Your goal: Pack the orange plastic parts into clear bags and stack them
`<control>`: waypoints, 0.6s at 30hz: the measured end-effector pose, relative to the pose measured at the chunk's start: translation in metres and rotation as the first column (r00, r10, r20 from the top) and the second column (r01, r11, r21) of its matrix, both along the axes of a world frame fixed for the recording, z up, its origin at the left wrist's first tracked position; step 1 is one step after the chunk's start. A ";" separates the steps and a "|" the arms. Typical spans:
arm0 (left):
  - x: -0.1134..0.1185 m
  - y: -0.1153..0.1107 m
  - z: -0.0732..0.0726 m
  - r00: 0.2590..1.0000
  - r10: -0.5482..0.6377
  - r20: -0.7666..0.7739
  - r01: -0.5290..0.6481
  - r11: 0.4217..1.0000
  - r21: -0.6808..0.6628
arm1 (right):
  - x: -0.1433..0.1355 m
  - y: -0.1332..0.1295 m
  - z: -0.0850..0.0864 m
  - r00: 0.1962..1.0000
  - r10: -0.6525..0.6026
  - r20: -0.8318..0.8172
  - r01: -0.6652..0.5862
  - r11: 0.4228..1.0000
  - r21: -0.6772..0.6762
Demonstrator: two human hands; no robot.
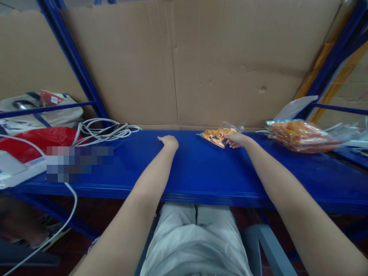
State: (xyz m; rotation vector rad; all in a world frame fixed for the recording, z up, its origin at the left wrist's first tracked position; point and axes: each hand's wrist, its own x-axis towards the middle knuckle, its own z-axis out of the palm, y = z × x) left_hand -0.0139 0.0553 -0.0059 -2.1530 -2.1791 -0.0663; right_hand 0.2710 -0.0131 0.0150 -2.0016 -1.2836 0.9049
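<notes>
Near the back of the blue table [189,172], my right hand [235,140] is closed on the near right edge of a clear plastic bag [214,136]. Inside that bag are small orange pieces whose kind I cannot make out. My left hand [170,142] rests on the tabletop to the left of the bag, apart from it. Its thumb is stretched out to the left, and the other fingers are mostly hidden behind the hand. Nothing shows in it.
To the right lies a pile of clear bags [301,136] with orange contents. Coiled white cable [112,132], a red bag [37,142] and a white box [23,172] lie at left. Cardboard [201,65] walls the back, between blue metal posts [77,61]. A person's leg shows lower left.
</notes>
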 end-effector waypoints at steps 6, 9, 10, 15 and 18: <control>0.001 -0.015 0.003 0.998 -0.060 -0.009 0.060 0.998 -0.004 | -0.005 -0.006 -0.005 0.998 -0.016 -0.065 0.025 0.989 0.147; -0.003 -0.011 -0.001 0.974 -0.211 0.082 0.210 0.977 0.021 | -0.010 -0.004 -0.005 0.993 0.019 -0.119 0.010 0.971 0.241; -0.002 -0.008 -0.003 0.957 -0.272 0.102 0.268 0.962 0.048 | -0.013 -0.003 -0.006 0.990 0.047 -0.135 -0.010 0.964 0.266; 0.007 0.003 -0.013 0.832 -0.530 0.165 0.502 0.845 0.183 | -0.020 -0.003 -0.007 0.897 0.314 -0.311 -0.209 0.921 0.328; 0.006 0.005 -0.014 0.762 -0.624 0.171 0.579 0.776 0.252 | -0.020 -0.005 -0.006 0.807 0.402 -0.432 -0.266 0.901 0.342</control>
